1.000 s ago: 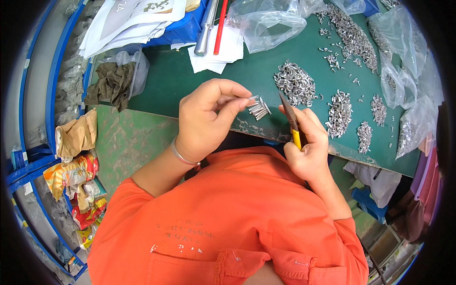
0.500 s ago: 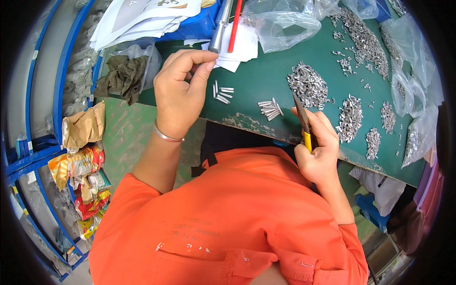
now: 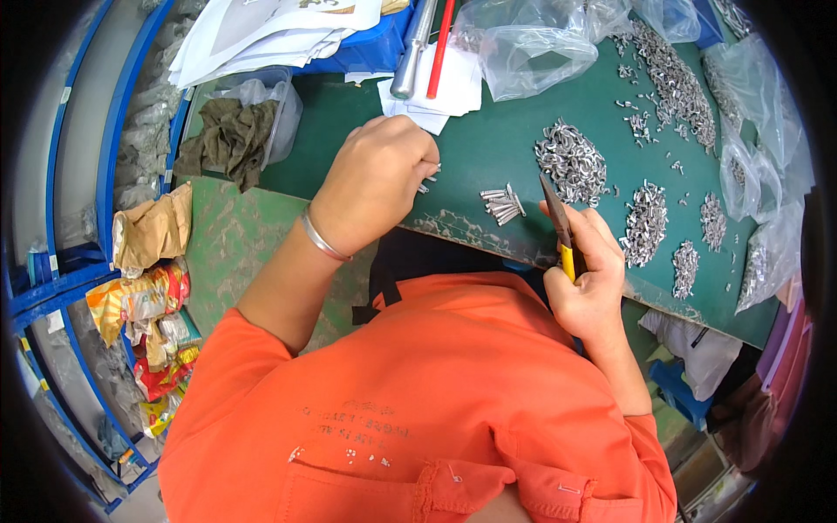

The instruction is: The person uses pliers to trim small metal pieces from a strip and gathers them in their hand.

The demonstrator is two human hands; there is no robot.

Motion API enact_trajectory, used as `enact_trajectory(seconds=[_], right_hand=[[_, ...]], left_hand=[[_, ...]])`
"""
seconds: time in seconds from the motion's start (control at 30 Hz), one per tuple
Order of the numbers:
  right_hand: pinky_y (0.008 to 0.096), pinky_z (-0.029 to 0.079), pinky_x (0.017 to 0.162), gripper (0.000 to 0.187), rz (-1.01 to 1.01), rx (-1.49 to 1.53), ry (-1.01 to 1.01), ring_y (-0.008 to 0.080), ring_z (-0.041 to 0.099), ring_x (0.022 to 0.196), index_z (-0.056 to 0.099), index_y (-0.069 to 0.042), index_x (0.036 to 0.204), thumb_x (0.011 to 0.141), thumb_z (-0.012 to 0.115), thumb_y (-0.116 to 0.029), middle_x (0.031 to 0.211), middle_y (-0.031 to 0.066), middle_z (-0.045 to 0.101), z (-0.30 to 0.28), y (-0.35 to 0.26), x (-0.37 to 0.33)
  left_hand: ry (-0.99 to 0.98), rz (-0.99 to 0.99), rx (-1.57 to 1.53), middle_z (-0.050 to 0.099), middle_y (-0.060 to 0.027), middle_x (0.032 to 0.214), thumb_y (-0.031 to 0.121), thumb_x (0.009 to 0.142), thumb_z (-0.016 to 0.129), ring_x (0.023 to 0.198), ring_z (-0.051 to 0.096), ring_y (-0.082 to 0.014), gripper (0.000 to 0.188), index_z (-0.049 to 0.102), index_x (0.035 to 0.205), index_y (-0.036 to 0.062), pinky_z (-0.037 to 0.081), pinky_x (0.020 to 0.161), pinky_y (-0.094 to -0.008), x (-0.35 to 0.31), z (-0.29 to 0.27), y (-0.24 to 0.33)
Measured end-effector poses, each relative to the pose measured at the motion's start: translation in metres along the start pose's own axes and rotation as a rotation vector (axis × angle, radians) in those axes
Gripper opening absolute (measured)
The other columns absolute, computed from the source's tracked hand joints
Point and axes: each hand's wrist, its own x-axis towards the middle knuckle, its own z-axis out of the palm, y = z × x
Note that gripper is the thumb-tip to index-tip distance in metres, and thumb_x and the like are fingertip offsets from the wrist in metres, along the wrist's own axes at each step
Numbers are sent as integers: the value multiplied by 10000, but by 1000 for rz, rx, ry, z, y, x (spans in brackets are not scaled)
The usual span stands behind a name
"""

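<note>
My left hand (image 3: 377, 179) is lowered over a small group of short metal pins (image 3: 425, 186), its fingers bent and closed together. The hand covers most of that group, so whatever the fingertips pinch is hidden. In my right hand (image 3: 593, 270) is a pair of pliers (image 3: 558, 218) with dark jaws and a yellow handle, jaws pointing up and away. Between the hands a second small bunch of metal pins (image 3: 502, 204) lies on the green tabletop (image 3: 462, 157). Just beyond the pliers is a heap of small curved metal pieces (image 3: 571, 164).
More metal heaps (image 3: 645, 222) and clear plastic bags (image 3: 763, 131) cover the table's right side. A metal rod (image 3: 411, 61) and a red stick (image 3: 441, 52) lie on papers at the back. A clear bin with a brown cloth (image 3: 225, 139) stands left, near blue shelving (image 3: 122, 113).
My left hand has come down and slightly right, from near the rod's end onto the small group of pins. My right hand still holds the pliers in almost the same place.
</note>
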Motion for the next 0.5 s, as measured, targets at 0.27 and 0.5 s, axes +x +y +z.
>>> enact_trajectory(seconds=[0.27, 0.5], right_hand=[[274, 381, 548, 565, -3, 8, -11, 191, 455, 611, 620, 21, 1148, 597, 514, 88, 762, 92, 449, 0, 2, 1], [300, 422, 584, 553, 44, 31, -96, 238, 494, 647, 635, -15, 1139, 612, 513, 97, 765, 106, 462, -6, -8, 3]], left_hand=[[117, -473, -867, 660, -54, 864, -8, 892, 629, 778, 654, -124, 130, 649, 1020, -13, 525, 706, -234, 1, 1, 12], [86, -615, -1242, 694, -153, 918, -4, 888, 648, 785, 709, -198, 100, 631, 975, -50, 603, 697, -296, 1, 10, 25]])
